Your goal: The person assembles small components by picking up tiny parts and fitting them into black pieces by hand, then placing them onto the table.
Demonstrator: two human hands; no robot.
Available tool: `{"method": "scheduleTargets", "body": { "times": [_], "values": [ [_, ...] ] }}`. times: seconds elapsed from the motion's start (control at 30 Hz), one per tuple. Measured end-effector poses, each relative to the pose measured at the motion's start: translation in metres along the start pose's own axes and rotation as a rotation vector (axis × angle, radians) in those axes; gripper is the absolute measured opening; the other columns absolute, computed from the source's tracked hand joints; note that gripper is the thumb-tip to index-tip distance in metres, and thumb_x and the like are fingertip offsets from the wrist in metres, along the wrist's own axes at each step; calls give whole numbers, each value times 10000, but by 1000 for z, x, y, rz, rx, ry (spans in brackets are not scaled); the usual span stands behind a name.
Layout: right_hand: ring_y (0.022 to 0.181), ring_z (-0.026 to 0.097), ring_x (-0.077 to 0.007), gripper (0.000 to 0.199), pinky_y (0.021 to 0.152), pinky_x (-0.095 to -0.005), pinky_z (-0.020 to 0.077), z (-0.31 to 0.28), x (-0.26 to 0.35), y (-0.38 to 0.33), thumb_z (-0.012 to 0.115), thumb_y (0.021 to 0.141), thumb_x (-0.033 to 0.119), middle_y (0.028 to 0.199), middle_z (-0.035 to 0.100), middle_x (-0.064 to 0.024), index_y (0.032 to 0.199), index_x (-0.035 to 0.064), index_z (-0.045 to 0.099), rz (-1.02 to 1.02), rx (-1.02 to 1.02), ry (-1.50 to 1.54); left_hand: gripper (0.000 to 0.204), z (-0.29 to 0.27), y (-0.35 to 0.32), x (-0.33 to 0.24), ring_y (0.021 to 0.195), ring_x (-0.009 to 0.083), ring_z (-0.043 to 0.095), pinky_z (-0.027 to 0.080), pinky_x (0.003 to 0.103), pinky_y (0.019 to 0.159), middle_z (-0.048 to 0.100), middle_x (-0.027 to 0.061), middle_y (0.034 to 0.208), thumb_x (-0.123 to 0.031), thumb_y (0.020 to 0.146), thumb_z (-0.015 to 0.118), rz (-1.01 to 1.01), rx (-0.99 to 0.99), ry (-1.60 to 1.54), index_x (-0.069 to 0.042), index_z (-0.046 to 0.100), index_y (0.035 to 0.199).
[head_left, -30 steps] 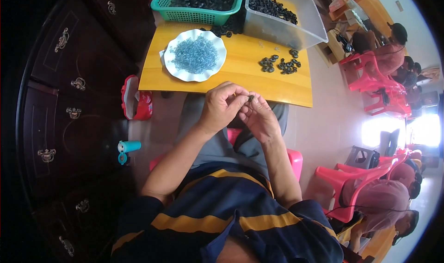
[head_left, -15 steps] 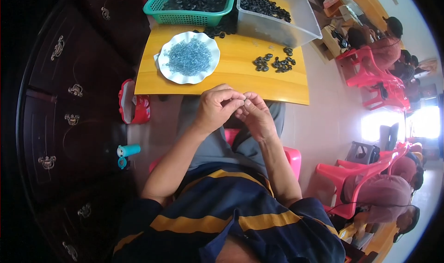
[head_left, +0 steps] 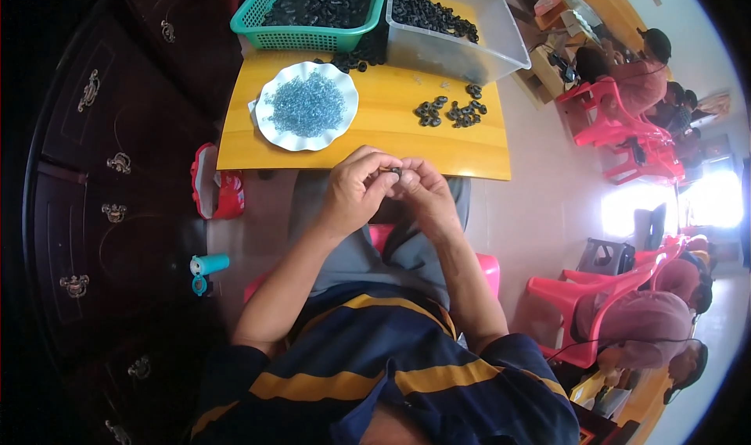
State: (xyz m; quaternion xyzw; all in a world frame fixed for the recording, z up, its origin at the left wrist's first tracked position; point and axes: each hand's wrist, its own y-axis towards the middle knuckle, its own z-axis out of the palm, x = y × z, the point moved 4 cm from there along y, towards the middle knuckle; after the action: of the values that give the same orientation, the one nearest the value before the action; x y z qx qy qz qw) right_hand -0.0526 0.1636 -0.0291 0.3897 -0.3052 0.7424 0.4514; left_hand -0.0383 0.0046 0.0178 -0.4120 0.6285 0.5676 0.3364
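Observation:
Just past the near edge of the yellow table, my left hand and my right hand meet, both closed at the fingertips. Pinched between them is a small dark ring-like piece, mostly covered by the fingers. On the table to the left, a white scalloped plate bears a heap of small clear bluish pieces. Small black ring-like parts lie in loose clusters on the right.
A green basket and a clear plastic bin, both holding black parts, stand at the table's far side. Dark drawers line the left. A turquoise bottle lies on the floor. Other people sit on pink chairs at right.
The dark piece at my fingertips shows more than before. My fingers have shifted slightly around it. The whole view has moved a little, so table and plate appear further left.

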Motion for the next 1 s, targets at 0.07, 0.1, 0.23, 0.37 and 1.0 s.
{"method": "scheduleTargets", "body": {
  "times": [0.07, 0.1, 0.23, 0.37, 1.0],
  "values": [
    [909, 658, -138, 197, 845, -275, 538, -10, 22, 4, 603, 1001, 97, 1039, 686, -65, 1182, 25, 578, -50, -60, -282, 169, -1, -1, 5, 721, 166, 676, 532, 274, 656, 681, 86, 869, 22, 868, 655, -6, -30, -3, 2, 662, 1035],
    [897, 658, -135, 185, 840, -276, 534, -22, 31, 13, 608, 993, 82, 1013, 698, -61, 1166, 18, 596, -138, -101, -443, 158, -2, -2, 6, 744, 170, 690, 542, 276, 677, 692, 92, 870, 22, 888, 628, -13, -57, -4, 3, 655, 1043],
    [806, 686, -190, 121, 737, -317, 539, -65, 81, 32, 635, 913, 65, 941, 703, -118, 1020, 35, 682, -335, -402, -1217, 161, -3, -4, 1, 783, 156, 702, 552, 274, 718, 709, 95, 872, 17, 917, 592, -162, -18, -129, 2, 641, 1070],
    [828, 681, -336, 161, 741, -416, 540, -88, 93, 47, 611, 887, 107, 963, 687, -150, 1015, 97, 708, -449, -470, -1499, 173, 2, -5, 6, 828, 78, 644, 527, 229, 758, 674, 47, 942, 18, 957, 554, -196, 87, -145, 16, 595, 1126],
    [699, 653, -173, 142, 669, -307, 526, -42, 87, 24, 558, 1008, 153, 866, 691, -88, 1033, 31, 626, -230, -365, -1065, 148, -3, -5, 12, 778, 43, 626, 525, 200, 711, 663, 19, 909, 7, 954, 604, -346, 79, -313, 29, 625, 1099]
  ]
}}
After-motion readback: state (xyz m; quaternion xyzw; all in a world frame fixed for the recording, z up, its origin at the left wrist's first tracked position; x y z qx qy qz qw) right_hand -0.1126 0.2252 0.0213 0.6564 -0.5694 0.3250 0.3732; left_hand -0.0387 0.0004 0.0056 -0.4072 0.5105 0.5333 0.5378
